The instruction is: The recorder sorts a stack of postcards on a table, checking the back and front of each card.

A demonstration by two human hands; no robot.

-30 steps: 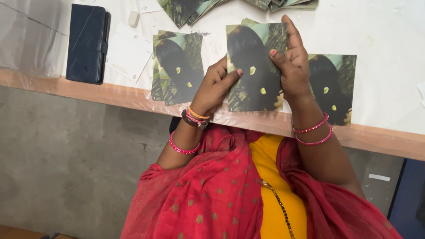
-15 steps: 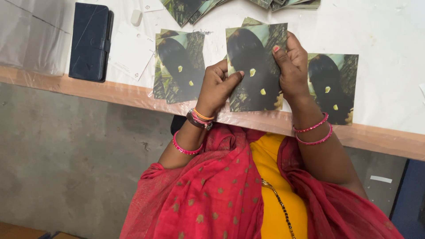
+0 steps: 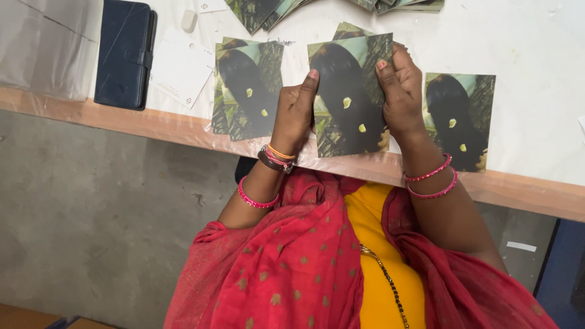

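I hold a dark green photo card (image 3: 350,97) between both hands above the table's near edge. My left hand (image 3: 295,113) grips its left side with the thumb pointing up. My right hand (image 3: 402,94) pinches its right side, fingers curled over the edge. The card shows a dark shape with small yellow dots. A matching stack of cards (image 3: 247,88) lies to the left on the white table top (image 3: 536,49). Another matching card (image 3: 460,122) lies to the right. Pink bangles circle both wrists.
A dark blue wallet case (image 3: 125,52) lies at the far left, beside a white paper tag (image 3: 180,70) and a small white eraser (image 3: 189,20). More cards (image 3: 268,9) fan out along the far edge. The table's wooden rim (image 3: 524,192) runs below.
The card stays in both hands. My left thumb has straightened upward along its left edge, and my right fingers have curled tighter over its right edge.
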